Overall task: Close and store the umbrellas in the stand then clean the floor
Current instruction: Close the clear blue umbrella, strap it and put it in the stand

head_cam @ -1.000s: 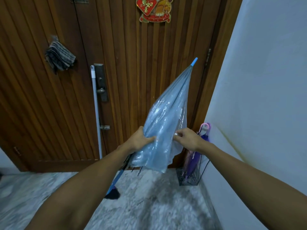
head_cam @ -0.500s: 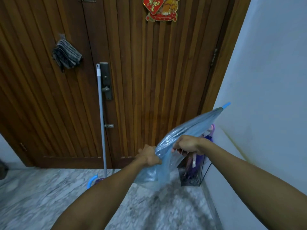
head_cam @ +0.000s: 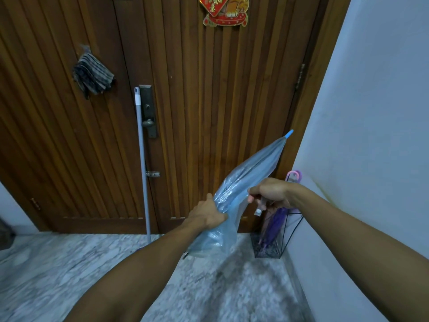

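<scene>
A folded, see-through blue umbrella slants up to the right, its bright blue tip near the door frame. My left hand squeezes the bunched canopy low down. My right hand grips the canopy higher up and holds its closing strap, whose white button end hangs below the fingers. A black wire umbrella stand sits on the floor in the right corner. In it stands a closed purple umbrella with a pink hooked handle. The blue umbrella's own handle is hidden behind my left forearm.
A mop with a grey pole leans on the wooden door. A striped cloth hangs on the door at the left. The white wall runs along the right. Grey marbled floor spreads below.
The umbrella swung down from steeply upright toward the right wall, then rose a little. Both hands went from loosely gathering the canopy to gripping it tightly, the right now holding the strap.
</scene>
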